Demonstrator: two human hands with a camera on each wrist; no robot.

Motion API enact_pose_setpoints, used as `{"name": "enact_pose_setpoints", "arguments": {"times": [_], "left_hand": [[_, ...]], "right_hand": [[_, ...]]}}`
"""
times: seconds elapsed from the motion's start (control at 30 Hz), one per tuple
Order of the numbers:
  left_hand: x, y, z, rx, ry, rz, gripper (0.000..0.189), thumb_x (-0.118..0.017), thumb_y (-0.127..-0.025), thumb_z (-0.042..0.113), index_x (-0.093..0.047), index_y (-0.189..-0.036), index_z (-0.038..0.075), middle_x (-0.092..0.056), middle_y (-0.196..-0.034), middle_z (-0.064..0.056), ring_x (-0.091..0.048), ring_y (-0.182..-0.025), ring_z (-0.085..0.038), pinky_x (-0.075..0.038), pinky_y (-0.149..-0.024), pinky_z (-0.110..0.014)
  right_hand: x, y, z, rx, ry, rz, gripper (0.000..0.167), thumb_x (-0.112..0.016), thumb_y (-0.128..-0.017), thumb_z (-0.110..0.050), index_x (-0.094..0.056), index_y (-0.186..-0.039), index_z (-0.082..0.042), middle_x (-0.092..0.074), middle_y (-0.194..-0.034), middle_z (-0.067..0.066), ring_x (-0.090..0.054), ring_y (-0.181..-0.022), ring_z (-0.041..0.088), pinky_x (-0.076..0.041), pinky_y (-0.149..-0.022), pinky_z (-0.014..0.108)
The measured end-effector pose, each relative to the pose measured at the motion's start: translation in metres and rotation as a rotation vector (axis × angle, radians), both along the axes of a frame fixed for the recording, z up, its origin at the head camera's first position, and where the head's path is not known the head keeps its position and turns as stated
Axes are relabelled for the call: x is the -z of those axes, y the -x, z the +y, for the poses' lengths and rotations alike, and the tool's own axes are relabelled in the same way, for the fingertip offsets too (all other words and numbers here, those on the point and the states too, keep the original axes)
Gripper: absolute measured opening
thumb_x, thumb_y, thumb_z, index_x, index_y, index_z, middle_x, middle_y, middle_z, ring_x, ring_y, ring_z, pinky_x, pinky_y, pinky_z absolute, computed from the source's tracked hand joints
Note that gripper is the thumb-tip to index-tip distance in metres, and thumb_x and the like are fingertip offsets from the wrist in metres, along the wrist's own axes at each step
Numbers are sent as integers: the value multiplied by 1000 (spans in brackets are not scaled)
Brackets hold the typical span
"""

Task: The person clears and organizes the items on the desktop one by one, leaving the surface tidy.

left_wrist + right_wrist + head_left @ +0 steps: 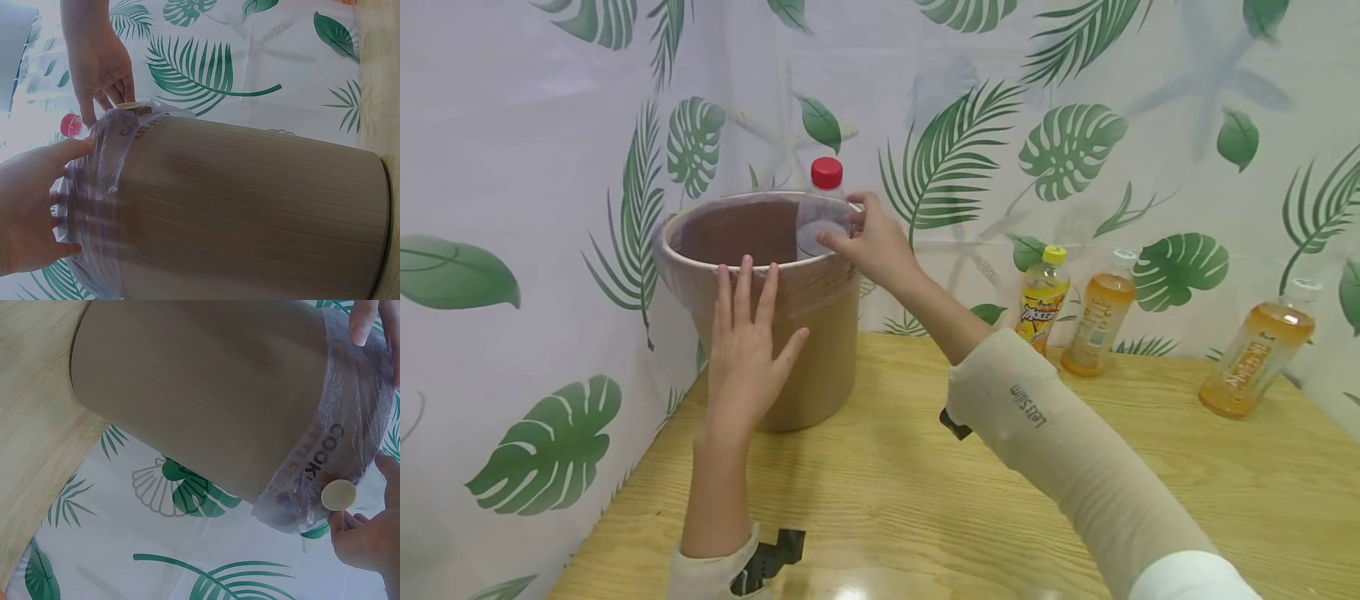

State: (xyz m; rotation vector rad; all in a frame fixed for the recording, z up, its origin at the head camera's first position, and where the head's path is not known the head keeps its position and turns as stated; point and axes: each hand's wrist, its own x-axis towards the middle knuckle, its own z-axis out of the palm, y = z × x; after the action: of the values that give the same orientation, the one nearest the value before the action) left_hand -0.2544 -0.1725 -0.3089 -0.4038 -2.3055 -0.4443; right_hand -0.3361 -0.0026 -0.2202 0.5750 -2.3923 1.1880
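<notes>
A clear plastic bottle [820, 218] with a red cap stands upright in the mouth of a tan bin [820, 350], its lower end hidden behind the near rim. My right hand [883, 250] grips the bottle at the bin's right rim, the thumb across its lower side. In the left wrist view the red cap [72, 125] shows beside that thumb. Fingers spread and straight, my left hand [741, 358] rests against the bin's front rim. A thin clear plastic liner [350, 412] folds over the rim. A round cream disc [339, 495] sits by the right hand's fingertips.
Toward the back right of the wood-grain table [910, 492] stand a yellow-capped bottle [1043, 304] and two bottles of orange drink, one nearer [1097, 317] and one farther right [1255, 354]. A leaf-patterned sheet [550, 350] hangs behind and to the left.
</notes>
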Motion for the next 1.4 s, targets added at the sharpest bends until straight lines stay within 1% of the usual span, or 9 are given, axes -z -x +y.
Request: {"name": "enact_pose_setpoints", "arguments": {"times": [0.17, 0.47, 0.63, 0.8, 1.03, 1.27, 1.4], "left_hand": [[0, 0, 2, 3, 7, 1, 81, -60, -88, 33, -10, -149, 13, 8, -152, -6, 16, -135, -23, -9, -108, -48], [0, 1, 4, 8, 9, 20, 80, -60, -89, 32, -10, -148, 12, 9, -152, -6, 16, -136, -25, -7, -108, -46], [0, 1, 5, 10, 6, 22, 80, -60, -89, 33, -11, -148, 12, 9, -152, -6, 16, -136, -25, -7, -108, -46], [1, 1, 5, 15, 1, 17, 80, -60, -89, 33, -10, -148, 12, 11, -152, -6, 17, -135, -24, -5, -109, -45], [1, 1, 5, 9, -1, 3, 79, -59, -89, 34, -10, -149, 13, 12, -152, -4, 18, -135, -24, -5, -109, -45], [2, 1, 3, 5, -3, 2, 79, -58, -90, 34, -10, -149, 13, 12, -152, -4, 16, -135, -25, -5, -108, -46], [2, 0, 2, 2, 0, -7, 79, -58, -90, 34, -9, -149, 13, 13, -152, -4, 18, -135, -24, -4, -108, -45]], "right_hand": [[0, 0, 3, 15, -26, 10, 66, -69, -83, -29, -36, -133, -3, -56, -122, 16, -56, -104, 22, -49, -81, 29], [0, 3, 11, -37, 13, 10, 65, -71, -81, -24, -37, -132, -1, -55, -122, 19, -55, -109, 27, -45, -89, 30], [0, 1, 15, -61, 31, 15, 65, -72, -81, -22, -37, -132, -1, -55, -121, 18, -54, -109, 27, -44, -89, 28], [-1, -3, 25, -88, 60, -4, 64, -70, -82, -21, -36, -133, -2, -54, -122, 18, -53, -111, 26, -44, -90, 28], [2, -3, 57, -32, 65, -14, 63, -67, -85, -23, -35, -135, -3, -53, -124, 15, -52, -112, 25, -44, -90, 31], [12, -4, 103, 11, 101, -39, 62, -66, -85, -24, -34, -135, -4, -52, -125, 16, -50, -114, 27, -43, -91, 37], [17, -5, 131, 69, 117, -48, 63, -66, -86, -23, -34, -135, -2, -51, -126, 18, -49, -114, 30, -43, -91, 40]]}}
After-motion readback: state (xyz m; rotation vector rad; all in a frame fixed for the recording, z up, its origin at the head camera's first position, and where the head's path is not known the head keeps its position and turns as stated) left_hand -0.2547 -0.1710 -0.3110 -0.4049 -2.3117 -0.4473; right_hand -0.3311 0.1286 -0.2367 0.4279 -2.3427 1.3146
